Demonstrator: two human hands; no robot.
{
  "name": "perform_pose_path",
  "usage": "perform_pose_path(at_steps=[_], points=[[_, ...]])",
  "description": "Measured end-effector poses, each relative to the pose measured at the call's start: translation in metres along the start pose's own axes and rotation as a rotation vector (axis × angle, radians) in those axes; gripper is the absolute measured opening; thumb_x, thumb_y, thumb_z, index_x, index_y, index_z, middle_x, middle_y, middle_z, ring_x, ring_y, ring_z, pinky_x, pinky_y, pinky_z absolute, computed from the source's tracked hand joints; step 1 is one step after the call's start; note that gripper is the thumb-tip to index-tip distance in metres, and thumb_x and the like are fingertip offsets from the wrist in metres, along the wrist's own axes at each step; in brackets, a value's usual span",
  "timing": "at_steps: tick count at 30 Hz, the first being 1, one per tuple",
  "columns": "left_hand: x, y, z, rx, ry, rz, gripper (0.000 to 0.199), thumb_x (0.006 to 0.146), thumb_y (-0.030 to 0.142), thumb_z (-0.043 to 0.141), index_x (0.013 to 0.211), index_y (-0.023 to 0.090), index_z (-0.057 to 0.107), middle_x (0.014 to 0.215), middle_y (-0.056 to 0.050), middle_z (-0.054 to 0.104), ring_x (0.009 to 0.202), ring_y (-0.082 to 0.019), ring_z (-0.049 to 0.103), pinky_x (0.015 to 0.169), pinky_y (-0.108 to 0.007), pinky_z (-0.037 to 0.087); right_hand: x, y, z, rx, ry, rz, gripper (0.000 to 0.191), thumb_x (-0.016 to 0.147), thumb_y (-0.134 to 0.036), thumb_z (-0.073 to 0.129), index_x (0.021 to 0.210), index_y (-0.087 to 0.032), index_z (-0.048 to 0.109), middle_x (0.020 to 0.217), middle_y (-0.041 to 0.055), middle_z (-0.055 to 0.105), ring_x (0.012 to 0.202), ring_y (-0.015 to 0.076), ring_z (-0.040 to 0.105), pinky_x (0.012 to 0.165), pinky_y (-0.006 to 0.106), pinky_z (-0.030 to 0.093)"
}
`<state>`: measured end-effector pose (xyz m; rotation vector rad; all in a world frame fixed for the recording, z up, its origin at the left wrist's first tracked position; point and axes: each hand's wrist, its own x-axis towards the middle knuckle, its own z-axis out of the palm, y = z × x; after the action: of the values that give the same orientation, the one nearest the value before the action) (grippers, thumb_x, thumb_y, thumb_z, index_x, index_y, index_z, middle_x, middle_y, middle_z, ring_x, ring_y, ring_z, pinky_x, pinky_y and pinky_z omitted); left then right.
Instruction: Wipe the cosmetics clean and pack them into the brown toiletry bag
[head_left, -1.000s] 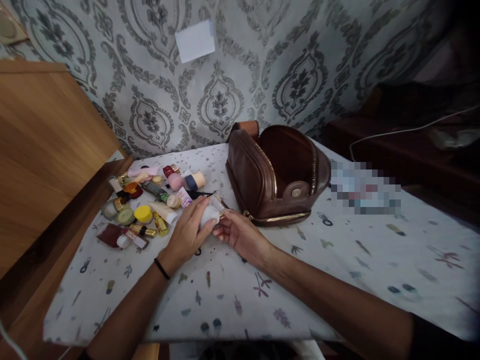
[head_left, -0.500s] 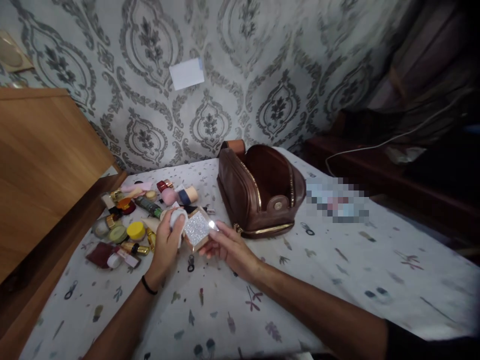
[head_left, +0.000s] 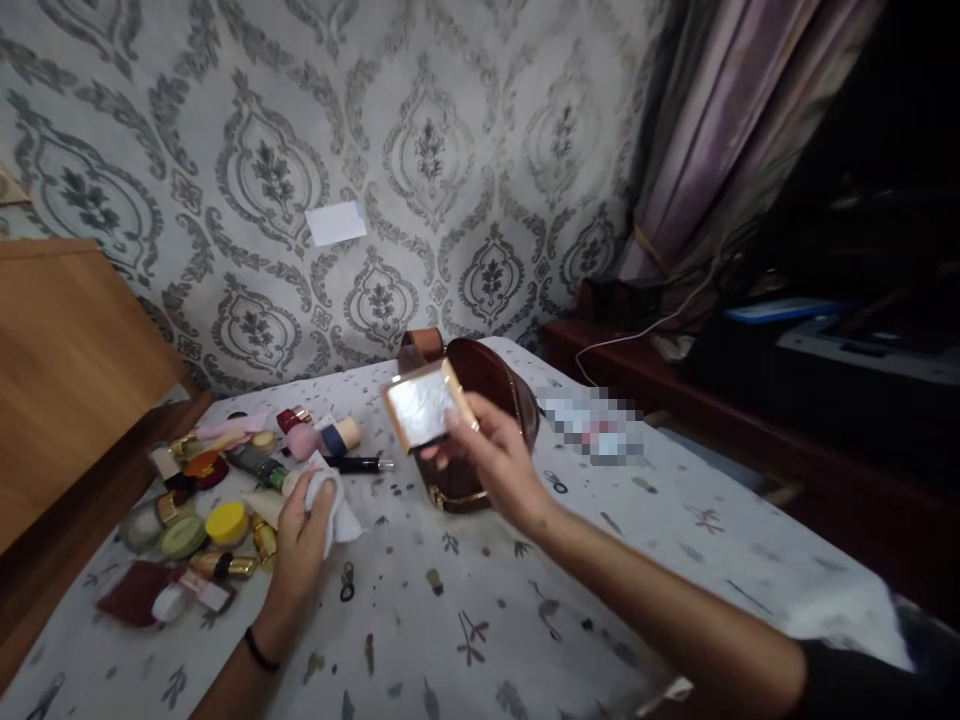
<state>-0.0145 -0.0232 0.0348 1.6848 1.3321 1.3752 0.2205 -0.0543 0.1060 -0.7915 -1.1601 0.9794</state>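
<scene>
My right hand (head_left: 491, 455) is closed on a square glittery compact (head_left: 424, 405) with a gold-coloured rim, raised in front of the brown bag. Behind the compact and my fingers, the open bag (head_left: 517, 400) stands on the patterned cloth, its front partly hidden. Between the fingers of my left hand (head_left: 304, 525) is a crumpled white cloth (head_left: 341, 515), low over the table beside the cosmetics. A black pen-like tube (head_left: 360, 464) lies just beyond it.
Several cosmetics lie at the left, among them a yellow jar (head_left: 226, 523), a green-lidded jar (head_left: 182, 536) and a pink sponge (head_left: 303, 441). A wooden cabinet (head_left: 75, 370) borders the left. A white cable (head_left: 645, 330) hangs at the right beyond the table.
My right hand has lifted the compact away from the white cloth, up in front of the bag. My left hand stays low with the cloth. The camera view has turned right and up.
</scene>
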Motion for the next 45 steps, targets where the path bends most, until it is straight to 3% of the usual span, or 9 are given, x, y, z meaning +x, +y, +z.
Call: perform_pose_path(at_steps=[4,6,10,17,25,30,33,40,45], points=[[-0.005,0.003,0.005,0.054,-0.088,0.025,0.041,0.089,0.057,0.054,0.098,0.019,0.065,0.084,-0.002,0.065,0.081,-0.022,0.062,0.073,-0.029,0.05,0.055,-0.033,-0.038,-0.473,0.146,-0.201,0.026,0.089,-0.045,0.06,0.089,-0.02,0.062,0.069,0.0006,0.063,0.062,0.0167,0.061,0.059,0.028,0.046],[-0.007,0.003,0.006,0.1,-0.151,0.05,0.039,0.091,0.055,0.053,0.101,0.019,0.065,0.09,-0.003,0.068,0.089,-0.024,0.063,0.079,-0.031,0.051,0.081,-0.039,-0.05,-0.767,0.191,-0.234,0.024,0.089,-0.037,0.058,0.104,-0.019,0.063,0.078,0.0029,0.067,0.073,0.0216,0.064,0.068,0.033,0.049],[-0.01,-0.003,0.007,0.196,-0.271,0.13,0.036,0.092,0.052,0.051,0.101,0.02,0.066,0.091,-0.004,0.071,0.089,-0.025,0.066,0.078,-0.032,0.052,0.114,-0.029,-0.055,-1.248,0.008,-0.112,0.057,0.089,-0.022,0.053,0.145,-0.015,0.045,0.103,0.0104,0.073,0.093,0.0289,0.067,0.088,0.041,0.049],[-0.009,-0.011,0.006,0.295,-0.317,0.197,0.036,0.093,0.052,0.05,0.104,0.02,0.064,0.085,-0.002,0.072,0.063,-0.019,0.064,0.062,-0.028,0.052,0.138,0.001,-0.047,-1.36,-0.125,-0.018,0.042,0.085,-0.017,0.059,0.124,-0.029,0.069,0.117,0.0039,0.075,0.108,0.0281,0.067,0.094,0.035,0.049],[-0.009,-0.011,0.008,0.267,-0.371,0.235,0.033,0.094,0.047,0.05,0.105,0.019,0.064,0.091,-0.004,0.074,0.079,-0.021,0.069,0.071,-0.028,0.054,0.146,0.011,-0.049,-1.459,-0.164,0.052,0.048,0.089,-0.015,0.055,0.133,-0.029,0.065,0.124,0.0053,0.072,0.114,0.0263,0.067,0.097,0.034,0.049],[-0.009,-0.022,0.007,0.302,-0.406,0.27,0.034,0.095,0.047,0.048,0.108,0.019,0.063,0.087,-0.001,0.073,0.064,-0.016,0.065,0.064,-0.024,0.052,0.149,0.013,-0.053,-1.516,-0.138,0.069,0.047,0.091,-0.015,0.051,0.134,-0.03,0.064,0.125,0.005,0.072,0.115,0.0255,0.066,0.097,0.033,0.05],[-0.009,-0.024,0.007,0.327,-0.403,0.282,0.033,0.095,0.046,0.048,0.107,0.019,0.063,0.089,-0.002,0.074,0.071,-0.017,0.066,0.066,-0.024,0.051,0.152,0.012,-0.056,-1.541,-0.152,0.048,0.047,0.092,-0.015,0.05,0.134,-0.032,0.064,0.128,0.0031,0.071,0.118,0.0241,0.064,0.1,0.031,0.048],[-0.009,-0.012,0.01,0.309,-0.397,0.21,0.034,0.093,0.048,0.049,0.102,0.019,0.064,0.09,-0.003,0.074,0.079,-0.02,0.068,0.071,-0.028,0.052,0.16,0.0,-0.062,-1.658,-0.241,0.058,0.038,0.093,-0.017,0.053,0.127,-0.022,0.068,0.13,0.0083,0.069,0.121,0.0245,0.061,0.1,0.031,0.046],[-0.012,-0.009,0.01,0.301,-0.418,0.186,0.036,0.092,0.05,0.048,0.102,0.019,0.063,0.083,-0.003,0.072,0.073,-0.02,0.066,0.068,-0.029,0.051,0.167,-0.002,-0.064,-1.774,-0.319,0.1,0.035,0.091,-0.016,0.059,0.125,-0.02,0.068,0.126,0.0099,0.07,0.119,0.0249,0.063,0.096,0.029,0.047]])
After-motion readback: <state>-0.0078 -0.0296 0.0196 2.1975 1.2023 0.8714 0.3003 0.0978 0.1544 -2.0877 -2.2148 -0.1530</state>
